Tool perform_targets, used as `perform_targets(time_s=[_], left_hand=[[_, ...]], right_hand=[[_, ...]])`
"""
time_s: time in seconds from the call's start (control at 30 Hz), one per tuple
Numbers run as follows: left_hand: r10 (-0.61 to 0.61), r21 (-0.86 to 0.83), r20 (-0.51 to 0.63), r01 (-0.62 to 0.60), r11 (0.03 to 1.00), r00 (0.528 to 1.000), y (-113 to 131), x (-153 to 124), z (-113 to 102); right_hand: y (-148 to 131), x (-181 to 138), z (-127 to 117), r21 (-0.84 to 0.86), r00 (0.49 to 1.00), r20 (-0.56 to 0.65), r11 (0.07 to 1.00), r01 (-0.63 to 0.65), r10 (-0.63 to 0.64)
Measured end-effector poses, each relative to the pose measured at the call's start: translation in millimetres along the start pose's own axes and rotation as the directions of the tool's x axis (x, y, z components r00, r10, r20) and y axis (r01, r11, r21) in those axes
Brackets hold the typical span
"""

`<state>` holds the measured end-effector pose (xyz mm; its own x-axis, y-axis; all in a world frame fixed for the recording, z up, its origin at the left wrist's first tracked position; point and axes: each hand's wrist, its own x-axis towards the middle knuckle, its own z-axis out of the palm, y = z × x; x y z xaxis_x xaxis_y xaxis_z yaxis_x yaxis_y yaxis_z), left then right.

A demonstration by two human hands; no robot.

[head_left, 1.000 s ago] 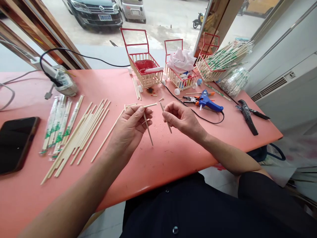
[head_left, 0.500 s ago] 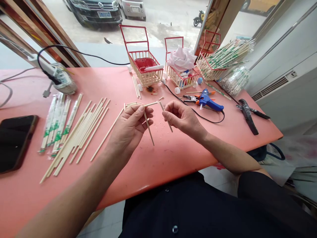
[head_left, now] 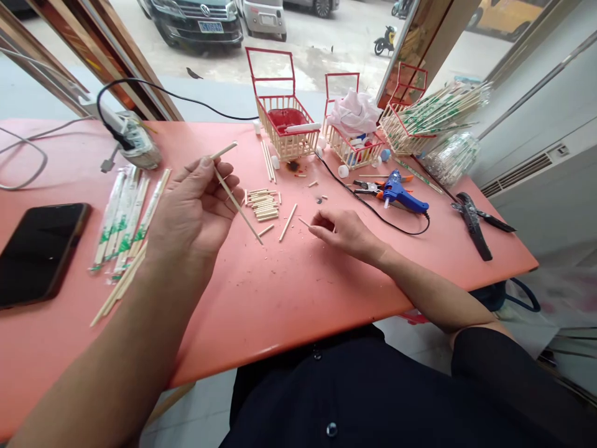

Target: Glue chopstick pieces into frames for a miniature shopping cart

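My left hand (head_left: 191, 205), raised over the left-middle of the table, is closed on wooden sticks. One is a long thin stick (head_left: 239, 209) slanting down to the right; the other is a shorter stick end (head_left: 224, 150) pointing up right. Whether the two are joined is hidden by the fingers. My right hand (head_left: 347, 235) rests low at the table's middle, thumb and forefinger pinching a small wooden stick (head_left: 304, 222). Between the hands lie a loose stick (head_left: 288, 223), a short piece (head_left: 266, 230) and a pile of short cut sticks (head_left: 262, 205).
Model carts of sticks (head_left: 291, 146) with red handles stand at the back. A blue glue gun (head_left: 403, 196), pliers (head_left: 370, 186) and a black-handled tool (head_left: 473, 227) lie right. Wrapped chopsticks (head_left: 122, 218), a phone (head_left: 40, 252) and a power strip (head_left: 135, 146) occupy the left.
My hands have moved apart: the left went left and up with its sticks, the right went slightly down. The pile of short sticks is now uncovered, and the view has shifted.
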<state>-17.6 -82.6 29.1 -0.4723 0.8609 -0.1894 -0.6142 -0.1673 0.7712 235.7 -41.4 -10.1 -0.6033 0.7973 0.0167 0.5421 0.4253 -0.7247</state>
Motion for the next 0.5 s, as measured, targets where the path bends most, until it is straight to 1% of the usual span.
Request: perform_targets(time_s=[0.1, 0.17, 0.23, 0.3, 0.33, 0.4, 0.5], left_hand=[[0.016, 0.003, -0.017, -0.016, 1.0, 1.0, 2.6, 1.7, -0.1], [0.008, 0.008, -0.039, -0.008, 1.0, 0.999, 5.4, 1.0, 2.7], [-0.01, 0.001, -0.062, 0.01, 1.0, 0.998, 9.1, -0.1, 5.6], [-0.017, -0.02, -0.092, 0.015, 1.0, 0.996, 12.9, 0.0, 6.9], [-0.005, -0.03, -0.076, 0.003, 1.0, 0.997, 14.8, 0.6, 6.6], [0.029, -0.046, -0.059, -0.032, 0.998, 0.998, 19.2, 3.1, 4.6], [0.066, -0.074, -0.088, -0.072, 0.995, 0.994, 27.1, 7.6, 0.4]], right_hand=[[-2.6, -0.5, -1.4, -0.196, 0.995, 0.095, 0.981, 0.012, 0.006], [-3.7, 1.2, -3.4, -0.257, 0.995, 0.101, 0.966, 0.013, 0.014], [-4.7, 6.5, -5.6, -0.29, 0.998, 0.067, 0.957, 0.022, -0.003], [-6.6, 16.0, -7.3, -0.316, 0.998, 0.027, 0.947, 0.057, -0.051], [-8.4, 22.3, -7.6, -0.325, 0.996, 0.018, 0.942, 0.083, -0.082], [-13.9, 37.1, -6.5, -0.337, 0.99, 0.031, 0.931, 0.138, -0.135], [-27.1, 62.2, -1.7, -0.369, 0.982, 0.074, 0.91, 0.189, -0.174]])
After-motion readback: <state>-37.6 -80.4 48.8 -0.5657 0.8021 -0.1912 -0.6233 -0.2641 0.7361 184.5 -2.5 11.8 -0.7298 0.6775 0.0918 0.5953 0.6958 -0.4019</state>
